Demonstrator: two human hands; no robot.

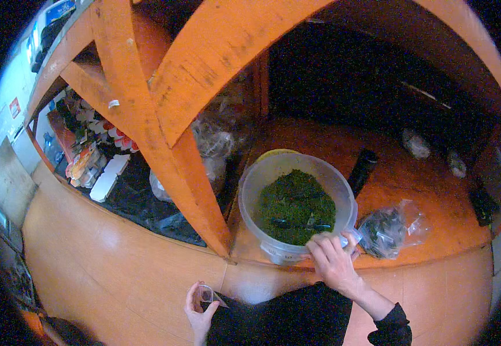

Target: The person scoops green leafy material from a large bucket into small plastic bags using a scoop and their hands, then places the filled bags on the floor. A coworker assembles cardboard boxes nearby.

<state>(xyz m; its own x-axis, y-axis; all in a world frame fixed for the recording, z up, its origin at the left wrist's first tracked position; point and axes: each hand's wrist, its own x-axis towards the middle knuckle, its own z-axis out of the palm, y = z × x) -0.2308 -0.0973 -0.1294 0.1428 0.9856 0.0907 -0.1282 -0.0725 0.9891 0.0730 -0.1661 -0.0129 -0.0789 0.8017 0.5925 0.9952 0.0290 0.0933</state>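
My left hand [199, 306] holds a small clear plastic cup [206, 294] between thumb and fingers, low in the view and away from the shelf. A large translucent plastic bucket [250, 216] stands at the front edge of the orange shelf, with a mound of green, crumbly material [298, 203] inside. A dark, slender object [302, 225] lies on that material. At the bucket's near right rim is my right hand [332, 259], its fingers curled over the edge beside a pale blue, translucent piece [351, 238]. Whether the hand also grips that piece, I cannot tell.
Right of the bucket lies a clear plastic bag [386, 231] with dark contents; a black cylinder [363, 166] lies behind. Orange posts [190, 186] part this bay from a left one holding a white foam-like piece [110, 177] and packets. Under the shelf edge runs a wooden floor [125, 259].
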